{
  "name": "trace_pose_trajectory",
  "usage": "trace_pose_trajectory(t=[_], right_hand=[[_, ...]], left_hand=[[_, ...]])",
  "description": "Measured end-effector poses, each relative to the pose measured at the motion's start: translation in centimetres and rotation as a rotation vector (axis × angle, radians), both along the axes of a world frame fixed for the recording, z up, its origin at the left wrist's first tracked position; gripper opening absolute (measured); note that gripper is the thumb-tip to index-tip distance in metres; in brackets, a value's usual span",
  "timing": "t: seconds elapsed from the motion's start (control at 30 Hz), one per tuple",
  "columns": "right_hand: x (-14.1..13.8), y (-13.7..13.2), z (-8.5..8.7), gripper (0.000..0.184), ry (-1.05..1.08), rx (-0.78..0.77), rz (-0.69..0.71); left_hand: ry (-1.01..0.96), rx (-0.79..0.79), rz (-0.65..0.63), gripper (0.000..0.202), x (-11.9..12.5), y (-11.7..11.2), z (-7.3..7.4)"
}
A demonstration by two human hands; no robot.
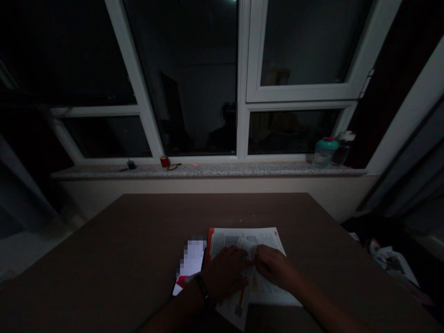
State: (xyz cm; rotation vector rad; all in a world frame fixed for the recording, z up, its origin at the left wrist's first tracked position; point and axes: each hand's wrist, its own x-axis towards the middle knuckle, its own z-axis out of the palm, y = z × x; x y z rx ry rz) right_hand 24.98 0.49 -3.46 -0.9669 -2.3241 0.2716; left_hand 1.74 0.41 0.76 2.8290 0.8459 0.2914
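Observation:
An open printed booklet (249, 240) lies on the brown table (138, 240) near its front edge. My left hand (225, 273) rests flat on the booklet's left half, fingers stretched towards the middle, a dark band on the wrist. Curled fingers of my right hand (274, 266) pinch a lifted, folded page (248, 247) at the centre of the booklet. A second sheet or flap (239, 310) sticks out below my left hand. A white card with red print (190, 268) lies just left of the booklet.
Behind the table runs a stone windowsill (208, 170) under dark windows. On it stand a small red object (164, 161), a dark small item (131, 164) and a teal-lidded jar (324, 151) beside a bottle (342, 148). Clutter lies on the floor at right (391, 261).

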Motion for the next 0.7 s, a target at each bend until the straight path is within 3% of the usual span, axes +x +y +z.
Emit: trace_pose_trajectory(t=[0.13,0.4,0.57,0.7], right_hand=[[-0.3,0.6,0.0,0.020,-0.043,0.030,-0.021],[-0.3,1.5,0.9,0.023,-0.099,0.056,-0.246],[0.0,1.4,0.5,0.018,0.002,0.065,-0.334],[0.0,0.9,0.5,0.015,0.098,0.046,-0.304]], left_hand=[[0.019,-0.011,0.005,0.041,0.0,0.1,0.0],[0.001,-0.020,0.025,0.040,0.0,-0.1,-0.2],[-0.026,-0.034,0.016,0.056,-0.2,-0.4,0.1],[-0.012,-0.070,-0.014,0.068,-0.5,-0.2,-0.1]])
